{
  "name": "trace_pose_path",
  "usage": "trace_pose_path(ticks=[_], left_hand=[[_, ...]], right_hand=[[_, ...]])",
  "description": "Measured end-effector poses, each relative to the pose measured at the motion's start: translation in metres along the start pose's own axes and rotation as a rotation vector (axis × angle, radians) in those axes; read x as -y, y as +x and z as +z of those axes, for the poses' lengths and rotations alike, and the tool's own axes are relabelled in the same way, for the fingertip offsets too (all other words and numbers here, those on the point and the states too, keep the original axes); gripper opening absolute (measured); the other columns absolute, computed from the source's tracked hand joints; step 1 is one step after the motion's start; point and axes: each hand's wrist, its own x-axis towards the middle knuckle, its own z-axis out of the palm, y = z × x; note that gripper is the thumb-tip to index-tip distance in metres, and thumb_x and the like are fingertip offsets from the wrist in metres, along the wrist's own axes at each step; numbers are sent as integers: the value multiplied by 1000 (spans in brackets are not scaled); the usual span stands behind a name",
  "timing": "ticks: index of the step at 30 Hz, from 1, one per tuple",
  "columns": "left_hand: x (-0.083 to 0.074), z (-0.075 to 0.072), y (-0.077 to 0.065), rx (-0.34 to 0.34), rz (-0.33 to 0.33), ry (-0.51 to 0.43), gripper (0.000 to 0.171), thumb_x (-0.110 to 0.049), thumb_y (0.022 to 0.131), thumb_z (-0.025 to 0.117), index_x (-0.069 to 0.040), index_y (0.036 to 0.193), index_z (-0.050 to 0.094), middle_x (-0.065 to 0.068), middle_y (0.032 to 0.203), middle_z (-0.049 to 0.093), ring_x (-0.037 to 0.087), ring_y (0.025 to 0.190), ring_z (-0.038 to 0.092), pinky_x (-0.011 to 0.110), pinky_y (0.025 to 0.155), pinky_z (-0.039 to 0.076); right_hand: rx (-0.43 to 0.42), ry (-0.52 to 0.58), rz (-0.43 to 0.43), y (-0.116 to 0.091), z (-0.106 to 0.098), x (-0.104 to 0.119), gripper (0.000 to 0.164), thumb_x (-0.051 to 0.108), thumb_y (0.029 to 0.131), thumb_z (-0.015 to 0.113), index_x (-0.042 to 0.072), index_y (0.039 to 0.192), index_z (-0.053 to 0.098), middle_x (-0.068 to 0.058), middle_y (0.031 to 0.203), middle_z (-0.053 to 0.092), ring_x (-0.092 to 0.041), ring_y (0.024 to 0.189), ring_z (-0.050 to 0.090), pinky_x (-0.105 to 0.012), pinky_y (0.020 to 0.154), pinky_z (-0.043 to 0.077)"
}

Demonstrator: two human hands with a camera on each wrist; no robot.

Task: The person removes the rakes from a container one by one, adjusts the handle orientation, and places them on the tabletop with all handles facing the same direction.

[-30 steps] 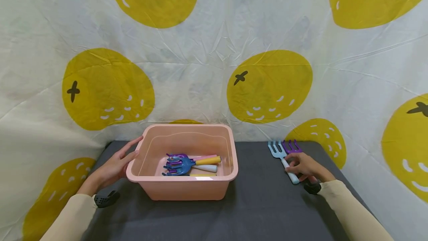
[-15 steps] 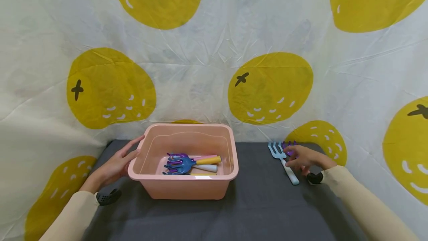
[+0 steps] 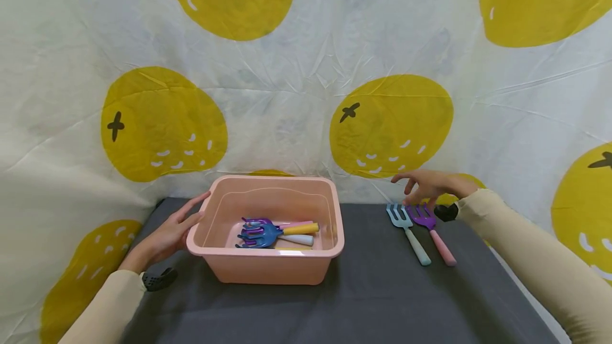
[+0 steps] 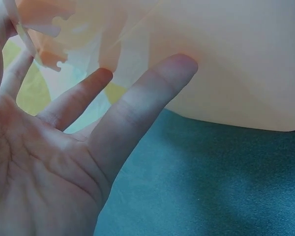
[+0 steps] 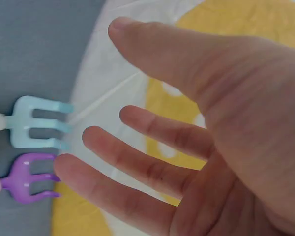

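My left hand (image 3: 167, 235) rests against the left side of a pink plastic tub (image 3: 268, 267), fingers spread and straight, as the left wrist view also shows. Inside the tub lie several toy garden forks, a blue one (image 3: 260, 236) with a yellow handle on top. At the right of the table, a light blue hand fork (image 3: 399, 216) with a pale green handle lies beside a purple hand fork (image 3: 423, 217) with a pink handle. Above their tines hovers my right hand (image 3: 430, 183), holding nothing. In the right wrist view its fingers are apart and relaxed.
A dark grey cloth covers the table (image 3: 373, 301). Behind it hangs a white curtain (image 3: 282, 121) printed with yellow fruit, close to the table's back edge. Both wrists wear black bands.
My right hand has let go of the fork handles, risen and moved back beyond the tines, uncovering the purple fork. My left hand has stayed at the tub.
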Motion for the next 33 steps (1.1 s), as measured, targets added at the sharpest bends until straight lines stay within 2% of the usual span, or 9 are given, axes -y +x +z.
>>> trace_pose_path(ticks=[4,7,14,21,28,33], left_hand=[[0,0,-2,11,3,-6,69,-43,108,51,-40,165,12,24,167,18,54,125,55,57,85,58],[0,-1,-2,19,9,-7,69,-42,108,51,-40,165,12,22,168,15,54,127,53,57,85,58],[0,-2,-3,17,14,0,68,-42,108,51,-39,165,12,21,168,15,54,129,50,57,86,58],[1,-1,0,17,5,-7,69,-42,108,52,-40,165,13,22,167,16,55,128,51,58,85,58],[1,0,0,-11,-7,0,70,-43,107,53,-40,165,13,21,168,14,55,132,47,58,85,58],[0,0,1,-18,-7,-4,70,-44,106,54,-41,164,14,21,168,15,54,128,52,58,84,58]], right_hand=[[26,-4,-21,3,-15,20,80,25,97,73,7,160,27,-32,142,45,-31,104,68,-47,77,62],[21,-18,-67,4,-23,37,80,26,97,74,9,160,27,-32,145,44,-38,113,64,-49,79,62],[-21,-75,-147,12,-32,82,76,23,96,75,14,159,32,-27,144,48,-36,110,66,-50,80,61],[-65,-138,-211,24,-35,118,78,27,92,80,16,156,37,-22,139,54,-39,114,67,-46,80,62],[-44,-141,-272,40,-32,146,75,22,93,79,22,156,39,-19,140,53,-35,113,68,-45,85,60],[7,-126,-315,58,-19,167,77,20,91,81,28,155,40,-15,140,54,-29,110,69,-43,90,59]])
